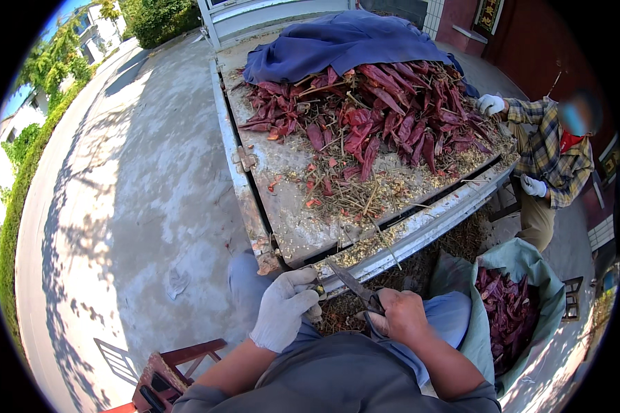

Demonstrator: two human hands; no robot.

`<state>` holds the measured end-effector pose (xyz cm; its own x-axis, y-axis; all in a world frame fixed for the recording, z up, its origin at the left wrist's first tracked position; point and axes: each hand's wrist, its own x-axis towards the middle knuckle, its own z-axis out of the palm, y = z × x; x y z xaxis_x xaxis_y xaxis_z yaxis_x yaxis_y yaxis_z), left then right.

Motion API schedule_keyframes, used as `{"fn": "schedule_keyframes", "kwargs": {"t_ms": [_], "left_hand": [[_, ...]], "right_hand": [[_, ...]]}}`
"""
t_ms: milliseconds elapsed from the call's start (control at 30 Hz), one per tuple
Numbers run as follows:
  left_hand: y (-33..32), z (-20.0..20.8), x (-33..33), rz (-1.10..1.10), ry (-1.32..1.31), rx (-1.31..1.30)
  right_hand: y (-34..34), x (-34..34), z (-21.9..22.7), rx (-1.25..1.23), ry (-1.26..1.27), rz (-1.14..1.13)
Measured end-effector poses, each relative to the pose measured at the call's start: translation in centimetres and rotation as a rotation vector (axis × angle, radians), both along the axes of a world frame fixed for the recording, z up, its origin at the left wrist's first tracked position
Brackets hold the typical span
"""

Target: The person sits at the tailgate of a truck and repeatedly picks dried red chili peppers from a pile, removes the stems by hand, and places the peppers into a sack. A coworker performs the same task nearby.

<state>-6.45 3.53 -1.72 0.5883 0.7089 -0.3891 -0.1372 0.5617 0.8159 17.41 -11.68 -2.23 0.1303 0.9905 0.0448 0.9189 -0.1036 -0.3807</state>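
Observation:
My left hand [286,311], in a white knit glove, is closed at the near edge of the truck bed. Its fingertips pinch a small dark piece with a yellowish spot, too small to name. Just to the right, my bare right hand [402,315] grips a pair of scissors [355,284] by the handles. The blades point up and left toward the gloved fingers; I cannot tell whether they touch. Beyond both hands, a large heap of dried red chili peppers [372,113] lies on the truck bed [265,175], partly covered by a blue cloth [344,43].
Broken stems and pale seeds [365,196] litter the bed's near part. A green sack [554,292] of dark red peppers stands at my right. A co-worker [554,144] in a checked shirt and white gloves sits at the bed's right side. A wooden chair [179,368] stands at lower left.

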Motion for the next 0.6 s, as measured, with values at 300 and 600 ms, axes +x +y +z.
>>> {"fn": "schedule_keyframes", "kwargs": {"t_ms": [300, 600], "left_hand": [[0.7, -0.5, -0.7, -0.017, -0.047, 0.051], [0.5, 0.1, -1.0, 0.024, 0.094, 0.165]], "right_hand": [[11.1, 3.5, 6.0, 0.018, -0.235, -0.116], [20.1, -2.6, 5.1, 0.101, -0.060, -0.044]]}}
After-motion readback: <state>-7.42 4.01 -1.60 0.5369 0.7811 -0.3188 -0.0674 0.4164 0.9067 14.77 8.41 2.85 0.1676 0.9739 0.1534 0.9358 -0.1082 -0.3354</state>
